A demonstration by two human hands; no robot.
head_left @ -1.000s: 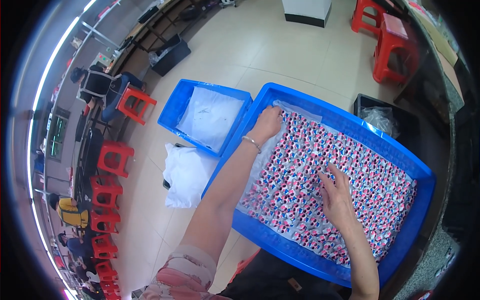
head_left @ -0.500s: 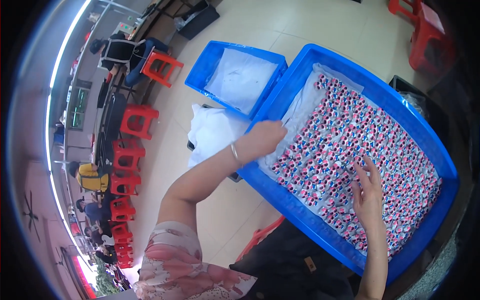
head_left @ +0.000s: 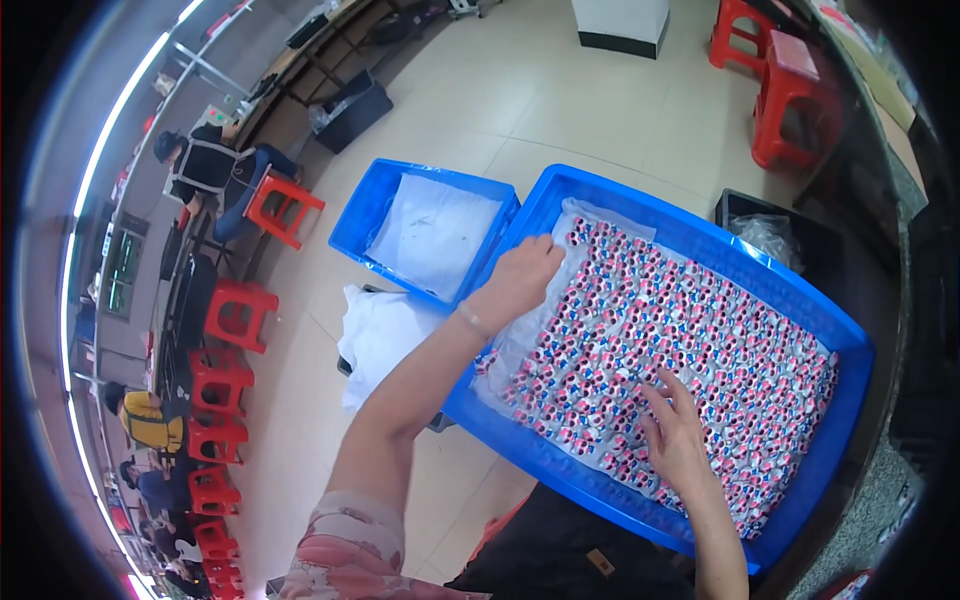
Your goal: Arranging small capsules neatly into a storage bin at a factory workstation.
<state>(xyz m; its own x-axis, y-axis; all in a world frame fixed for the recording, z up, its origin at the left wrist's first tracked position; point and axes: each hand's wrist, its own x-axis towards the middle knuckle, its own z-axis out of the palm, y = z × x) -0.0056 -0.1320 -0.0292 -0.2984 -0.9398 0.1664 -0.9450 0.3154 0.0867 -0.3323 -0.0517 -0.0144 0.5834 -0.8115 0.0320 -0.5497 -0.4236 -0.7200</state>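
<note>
Since half a second ago the left hand [head_left: 522,277] has slid from the near-left rim of the large blue tray [head_left: 700,225] further up along its left wall, and now rests flat, fingers loosely spread, on the white liner sheet [head_left: 520,335] at the tray's far-left corner. The right hand [head_left: 677,437] lies open, fingers apart, on the small pink, white and blue pieces [head_left: 690,340] filling the tray, near its front wall. Neither hand grips anything. Left of the tray stands a smaller blue bin [head_left: 425,235]; beyond its far-right corner, a black box [head_left: 770,235]
</note>
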